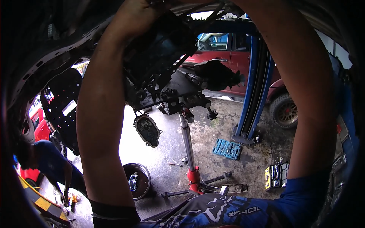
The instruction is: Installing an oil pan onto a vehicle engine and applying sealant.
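Note:
Both my arms reach up under a raised vehicle. My left hand is at the top edge beside a dark, greasy mechanical assembly; its fingers are cut off by the frame and shadow. My right forearm runs up past the same edge, and only a sliver of skin shows where the hand may be, its fingers hidden. Below the assembly stands a jack with a silver column and a red base, its dark top plate just under the parts. An oval metal housing with bolt ears hangs at the plate's left.
A blue lift post rises at the right, in front of a red vehicle. On the floor lie a blue tool case, a yellow-and-black tool case and a round pan. A person bends over at the left.

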Demonstrator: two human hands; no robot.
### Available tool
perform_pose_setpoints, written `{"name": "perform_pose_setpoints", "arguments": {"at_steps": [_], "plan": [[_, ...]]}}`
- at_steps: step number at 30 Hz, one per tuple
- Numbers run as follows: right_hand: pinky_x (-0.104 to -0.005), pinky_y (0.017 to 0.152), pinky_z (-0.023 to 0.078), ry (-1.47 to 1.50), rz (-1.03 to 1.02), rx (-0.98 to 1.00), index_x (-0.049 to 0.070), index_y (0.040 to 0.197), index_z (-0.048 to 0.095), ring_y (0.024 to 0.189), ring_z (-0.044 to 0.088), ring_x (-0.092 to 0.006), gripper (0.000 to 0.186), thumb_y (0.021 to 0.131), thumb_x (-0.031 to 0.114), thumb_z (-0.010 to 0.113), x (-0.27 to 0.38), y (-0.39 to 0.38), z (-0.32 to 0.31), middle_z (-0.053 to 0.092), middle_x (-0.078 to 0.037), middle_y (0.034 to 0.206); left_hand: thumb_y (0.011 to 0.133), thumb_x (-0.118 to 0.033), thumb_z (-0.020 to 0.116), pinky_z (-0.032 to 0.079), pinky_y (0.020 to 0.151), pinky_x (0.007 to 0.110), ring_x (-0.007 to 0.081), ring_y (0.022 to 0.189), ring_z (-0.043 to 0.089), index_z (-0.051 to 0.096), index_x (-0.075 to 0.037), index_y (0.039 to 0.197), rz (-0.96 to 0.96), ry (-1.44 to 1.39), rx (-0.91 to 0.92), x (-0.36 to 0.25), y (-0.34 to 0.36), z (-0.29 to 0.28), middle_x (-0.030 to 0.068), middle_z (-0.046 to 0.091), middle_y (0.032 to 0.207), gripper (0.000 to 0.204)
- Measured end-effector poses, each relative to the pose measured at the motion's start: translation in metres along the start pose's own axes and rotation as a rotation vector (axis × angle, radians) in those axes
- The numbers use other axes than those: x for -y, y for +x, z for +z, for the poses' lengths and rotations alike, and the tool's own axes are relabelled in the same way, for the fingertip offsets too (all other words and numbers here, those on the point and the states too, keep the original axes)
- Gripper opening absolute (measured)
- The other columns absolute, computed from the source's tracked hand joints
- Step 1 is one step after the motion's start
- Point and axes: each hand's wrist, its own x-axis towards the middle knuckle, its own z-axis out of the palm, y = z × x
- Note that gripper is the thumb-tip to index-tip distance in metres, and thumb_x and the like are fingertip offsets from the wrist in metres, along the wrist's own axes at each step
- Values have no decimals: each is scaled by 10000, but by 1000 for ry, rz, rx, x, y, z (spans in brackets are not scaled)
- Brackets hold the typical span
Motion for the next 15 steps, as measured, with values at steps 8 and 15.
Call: {"name": "perform_pose_setpoints", "arguments": {"at_steps": [8, 15], "plan": [[-443, 847, 555, -190, 78, 0, 8, 1047, 731, 974, 706, -387, 246, 811, 73, 710, 3, 12, 14, 729, -220, 1004, 937, -18, 690, 535, 831, 311, 140, 885, 669, 738, -28, 1075, 157, -233, -171, -4, -6, 17, 20, 758, 962, 146], [-449, 853, 564, -171, -187, 8, 44, 1022, 760, 959, 719, -373, 230, 861, 183, 673, -7, -3, 7, 737, -216, 1009, 936, 2, 679, 536, 842, 305, 128, 904, 676, 749, -30, 1068, 102, -163, -29, 1, -5, 7, 24, 763, 990, 153]]}}
